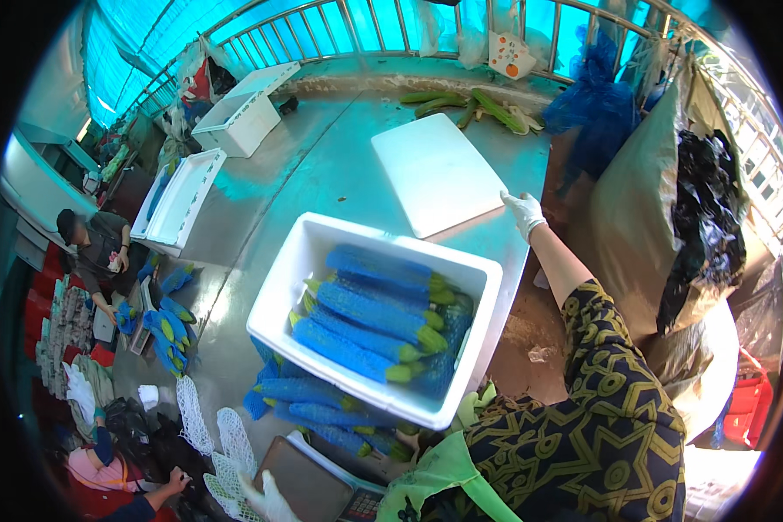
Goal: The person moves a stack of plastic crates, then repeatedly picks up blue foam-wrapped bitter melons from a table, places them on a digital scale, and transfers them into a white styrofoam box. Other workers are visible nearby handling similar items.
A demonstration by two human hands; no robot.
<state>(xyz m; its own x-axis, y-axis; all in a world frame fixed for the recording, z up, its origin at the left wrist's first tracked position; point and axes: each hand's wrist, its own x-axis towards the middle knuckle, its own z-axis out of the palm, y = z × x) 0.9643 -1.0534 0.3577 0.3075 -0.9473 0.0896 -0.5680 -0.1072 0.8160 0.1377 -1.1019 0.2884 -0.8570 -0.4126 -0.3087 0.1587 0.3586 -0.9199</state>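
Note:
My right hand [524, 212], in a white glove, is at the right corner of a flat white foam lid [437, 176], its fingers closed on the edge. The lid lies on the metal table behind a white foam box [372, 231]. Inside the box are several long green gourds [372, 307] in blue net sleeves. More sleeved gourds [313, 395] lie beside and partly under the box's near side. My left hand [271, 499], also gloved, is at the bottom edge with fingers apart, between white foam net sleeves [225, 457] and a weighing scale [307, 479].
Unsleeved gourds [470, 107] lie at the table's [313, 189] back edge. Two more foam boxes [238, 124] stand at the back left. A co-worker [101, 254] handles sleeved gourds [169, 329] at left; another person's hand [177, 481] is lower left. A large sack [633, 196] stands right.

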